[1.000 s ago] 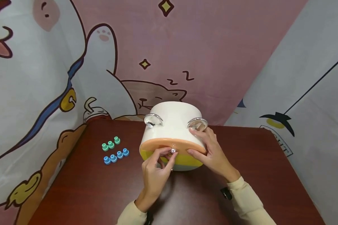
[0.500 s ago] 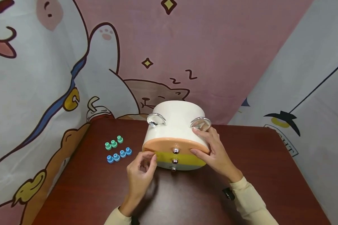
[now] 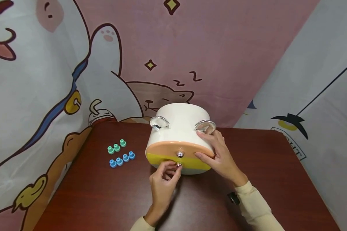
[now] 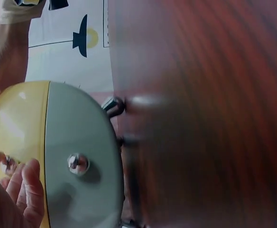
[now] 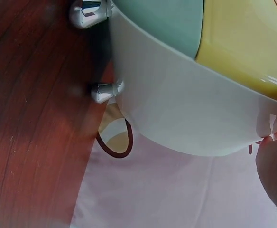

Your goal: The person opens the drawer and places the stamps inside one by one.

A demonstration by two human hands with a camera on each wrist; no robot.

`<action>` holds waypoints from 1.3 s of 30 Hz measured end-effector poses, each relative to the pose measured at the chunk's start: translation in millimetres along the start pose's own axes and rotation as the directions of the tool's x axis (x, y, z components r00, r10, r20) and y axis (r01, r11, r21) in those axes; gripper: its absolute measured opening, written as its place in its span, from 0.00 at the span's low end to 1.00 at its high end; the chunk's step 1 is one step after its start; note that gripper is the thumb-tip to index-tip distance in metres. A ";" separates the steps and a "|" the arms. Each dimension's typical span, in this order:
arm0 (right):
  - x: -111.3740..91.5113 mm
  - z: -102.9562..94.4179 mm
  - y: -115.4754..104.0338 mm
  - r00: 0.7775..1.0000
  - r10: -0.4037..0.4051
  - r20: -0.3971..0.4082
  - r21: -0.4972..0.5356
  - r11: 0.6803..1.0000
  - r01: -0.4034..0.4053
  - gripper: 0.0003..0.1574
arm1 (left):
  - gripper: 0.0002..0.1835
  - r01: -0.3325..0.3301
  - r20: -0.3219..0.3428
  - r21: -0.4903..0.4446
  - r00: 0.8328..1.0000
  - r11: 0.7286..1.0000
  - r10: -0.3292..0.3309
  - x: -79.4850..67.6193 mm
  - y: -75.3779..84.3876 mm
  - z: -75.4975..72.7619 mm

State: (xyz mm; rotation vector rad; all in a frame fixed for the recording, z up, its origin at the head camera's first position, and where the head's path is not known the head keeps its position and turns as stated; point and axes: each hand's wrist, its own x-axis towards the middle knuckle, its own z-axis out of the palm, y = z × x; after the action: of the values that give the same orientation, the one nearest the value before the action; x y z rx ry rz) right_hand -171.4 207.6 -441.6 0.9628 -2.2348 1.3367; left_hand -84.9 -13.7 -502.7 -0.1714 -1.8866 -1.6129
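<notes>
In the head view a small white cabinet (image 3: 181,123) with rounded sides stands on the table. Its front has an orange drawer (image 3: 162,149) on top, a yellow drawer (image 3: 198,163) in the middle and a grey-green drawer (image 4: 96,128) at the bottom. All look closed. My left hand (image 3: 163,184) pinches the silver knob (image 3: 179,165) of the yellow drawer between thumb and forefinger. My right hand (image 3: 219,160) grips the cabinet's right side, thumb at the front edge and fingers on top by a silver ring-shaped ear (image 3: 205,126).
Left of the cabinet lie two rows of small pegs, green pegs (image 3: 117,147) behind and blue pegs (image 3: 119,161) in front. Silver feet (image 5: 103,91) hold the cabinet off the brown table (image 3: 84,192). A cartoon-printed cloth (image 3: 219,64) hangs behind the table.
My left hand let go of the orange drawer's knob, moved left to the drawers' left edge, then came back right and took the yellow drawer's knob. The right hand stays on the cabinet.
</notes>
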 end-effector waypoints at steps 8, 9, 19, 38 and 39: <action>-0.9 -2.1 -1.8 1.000 0.024 0.005 -0.004 1.000 -0.024 0.51 | 0.14 -0.005 -0.059 0.033 0.998 0.999 0.007 -6.0 2.6 15.5; -1.3 -2.5 -1.9 1.000 0.027 0.004 -0.004 1.000 -0.027 0.51 | 0.13 -0.001 -0.069 0.039 0.998 0.999 0.004 -7.0 2.9 17.7; -0.3 -0.9 -3.6 0.999 0.036 0.005 -0.003 0.999 -0.036 0.50 | 0.11 -0.017 -0.148 0.012 0.989 1.000 0.019 -11.0 2.3 27.0; 2.1 -8.0 -7.3 0.998 0.045 0.050 0.006 0.999 -0.045 0.51 | 0.16 -0.070 -0.073 0.116 0.994 0.991 0.079 -34.1 18.5 2.1; 2.2 -7.9 -7.4 0.998 0.045 0.053 0.007 0.999 -0.045 0.51 | 0.16 -0.070 -0.070 0.128 0.994 0.989 0.080 -35.6 19.2 0.0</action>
State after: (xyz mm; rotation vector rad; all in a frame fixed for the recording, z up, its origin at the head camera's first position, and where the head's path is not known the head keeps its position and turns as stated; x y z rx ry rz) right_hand -168.0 211.3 -431.8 0.9672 -2.3051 1.3557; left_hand -47.6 1.6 -505.9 -0.1252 -1.8942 -1.4269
